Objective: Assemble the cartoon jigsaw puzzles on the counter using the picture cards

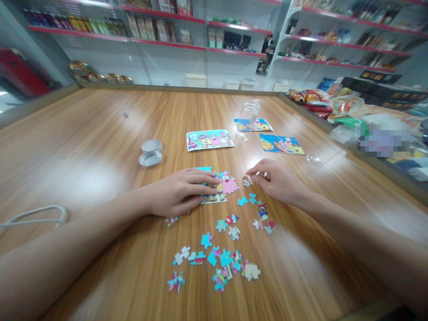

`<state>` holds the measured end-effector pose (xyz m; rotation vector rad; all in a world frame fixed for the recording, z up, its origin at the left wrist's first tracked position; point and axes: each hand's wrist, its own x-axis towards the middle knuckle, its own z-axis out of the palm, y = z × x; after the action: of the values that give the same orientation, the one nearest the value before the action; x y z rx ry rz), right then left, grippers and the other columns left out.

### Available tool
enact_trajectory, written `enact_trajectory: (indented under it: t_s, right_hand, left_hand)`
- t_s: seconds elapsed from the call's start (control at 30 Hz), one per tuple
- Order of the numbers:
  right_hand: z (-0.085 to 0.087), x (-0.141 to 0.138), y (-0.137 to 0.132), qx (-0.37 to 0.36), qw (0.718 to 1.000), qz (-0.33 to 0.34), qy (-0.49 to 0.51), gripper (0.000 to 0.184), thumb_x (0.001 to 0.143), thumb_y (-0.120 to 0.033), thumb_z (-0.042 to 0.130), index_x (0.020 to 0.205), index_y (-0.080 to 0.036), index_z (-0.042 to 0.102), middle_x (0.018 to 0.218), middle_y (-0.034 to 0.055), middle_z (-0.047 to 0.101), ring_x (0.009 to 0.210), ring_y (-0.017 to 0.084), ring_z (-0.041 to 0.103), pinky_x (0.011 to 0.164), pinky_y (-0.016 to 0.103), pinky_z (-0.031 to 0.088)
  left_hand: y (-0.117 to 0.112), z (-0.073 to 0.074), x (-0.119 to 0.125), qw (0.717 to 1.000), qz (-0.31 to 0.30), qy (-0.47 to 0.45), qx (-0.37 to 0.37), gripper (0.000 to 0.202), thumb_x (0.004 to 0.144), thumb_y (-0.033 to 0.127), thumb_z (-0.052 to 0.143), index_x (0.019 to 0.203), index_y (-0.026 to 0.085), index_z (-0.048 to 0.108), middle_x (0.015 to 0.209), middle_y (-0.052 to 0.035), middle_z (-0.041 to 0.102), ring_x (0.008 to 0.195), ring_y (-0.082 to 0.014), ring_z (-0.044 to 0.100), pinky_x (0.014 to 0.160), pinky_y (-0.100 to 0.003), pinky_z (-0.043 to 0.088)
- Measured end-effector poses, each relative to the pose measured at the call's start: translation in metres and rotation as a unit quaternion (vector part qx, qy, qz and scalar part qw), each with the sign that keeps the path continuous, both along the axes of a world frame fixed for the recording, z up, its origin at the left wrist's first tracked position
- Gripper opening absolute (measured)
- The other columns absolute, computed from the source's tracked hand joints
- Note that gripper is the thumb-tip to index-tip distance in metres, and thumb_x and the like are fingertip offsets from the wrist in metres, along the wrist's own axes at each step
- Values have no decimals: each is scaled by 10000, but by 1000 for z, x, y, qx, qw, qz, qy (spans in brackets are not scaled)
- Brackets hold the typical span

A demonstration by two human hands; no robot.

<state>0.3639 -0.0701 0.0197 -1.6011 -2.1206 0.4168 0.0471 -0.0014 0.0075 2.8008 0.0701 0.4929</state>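
Note:
A partly joined jigsaw puzzle [229, 185] with a pink cartoon figure lies on the wooden table. My left hand [182, 189] rests flat across its left side, fingers stretched out, hiding much of the picture. To the right of the puzzle, my right hand [272, 178] pinches a small puzzle piece [247, 181] between thumb and forefinger, low over the wood. Loose blue pieces [242, 201] lie just below that hand. Several more loose pieces [225, 257] are scattered nearer to me, some overlapping.
Beyond the puzzle lies a cartoon picture card [210, 140], with two blue cards [282, 144] to its right. A clear cylinder [247, 120] stands there; another clear cylinder [331, 145] lies at right. Round metal lids [150, 158] sit left. Snack packets [344, 107] line the right edge.

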Motion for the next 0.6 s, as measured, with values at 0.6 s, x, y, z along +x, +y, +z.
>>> enact_trajectory:
  t_s: [0.6]
  right_hand:
    - [-7,-2,1,17,1000,-10,-15,110,887,-257,669,919,-200,757,920,59,671,802,175,636,734,307,497]
  left_hand:
    - [-1,1,1,1000,4,-8,-9,455,932,144,561,1380,219,590,1436,-123,585,1381,-298,508,1137,-524,468]
